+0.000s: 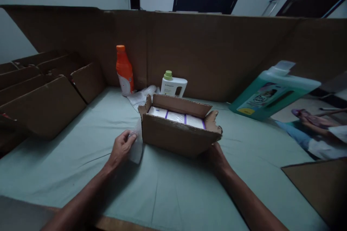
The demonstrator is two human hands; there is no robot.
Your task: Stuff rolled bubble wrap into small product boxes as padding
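Head view, green sheet (173, 195), cardboard wall (217, 50)

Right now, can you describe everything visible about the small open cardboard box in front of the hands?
The cardboard box is small, brown and plain, resting on the green cloth. Its top flaps stand open, with torn, ragged corners. Inside lie white packets side by side, divided by purple stripes. The right hand touches its near right corner; the left hand, just left of it, holds a clear plastic bag.

Orange bottle (124, 69), white jug (173, 86), teal jug (271, 94)
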